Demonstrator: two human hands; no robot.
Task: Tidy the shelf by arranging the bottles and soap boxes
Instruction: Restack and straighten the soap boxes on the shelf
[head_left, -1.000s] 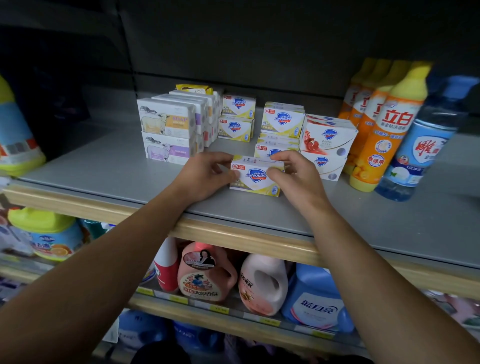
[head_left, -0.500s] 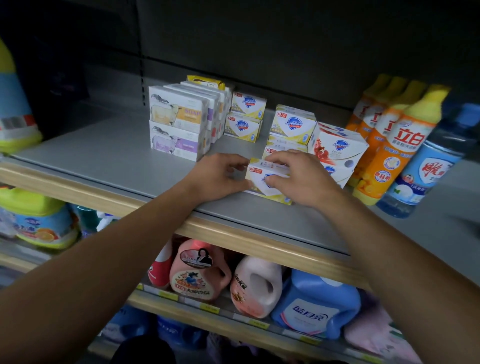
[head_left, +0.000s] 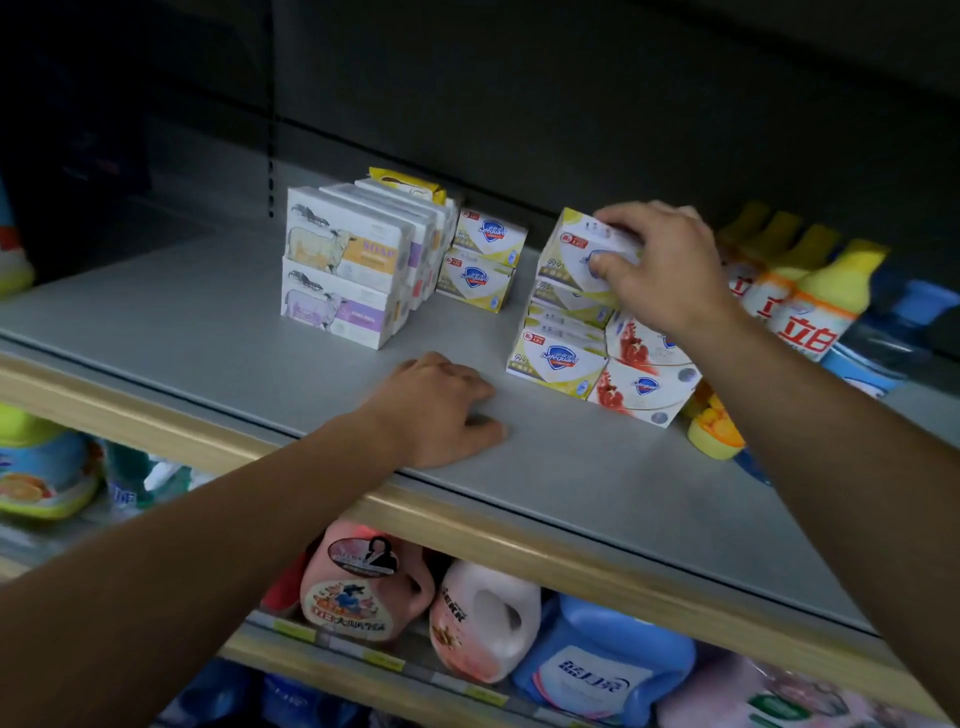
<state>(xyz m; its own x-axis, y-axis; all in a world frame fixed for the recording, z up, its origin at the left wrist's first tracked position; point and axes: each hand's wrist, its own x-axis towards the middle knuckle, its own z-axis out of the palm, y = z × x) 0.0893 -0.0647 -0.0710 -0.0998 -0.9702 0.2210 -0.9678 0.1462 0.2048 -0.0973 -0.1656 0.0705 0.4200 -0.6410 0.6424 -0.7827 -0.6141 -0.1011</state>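
My right hand grips a white and yellow soap box, tilted, on top of the stack of like boxes. Two red-printed soap boxes stand stacked to the right of that stack. Left of it are two more white-yellow boxes and rows of animal-printed soap boxes. My left hand rests on the grey shelf near its front edge, fingers loosely curled, holding nothing. Orange bottles with yellow caps and a blue bottle stand at the right.
The shelf's wooden front edge runs across below my left hand. Detergent jugs fill the lower shelf. Another bottle stands at the far left. Bare shelf surface lies left of the soap rows and along the front.
My right hand lifted the white-yellow soap box from the shelf front up onto the stack. My left hand let go of it and settled on the shelf.
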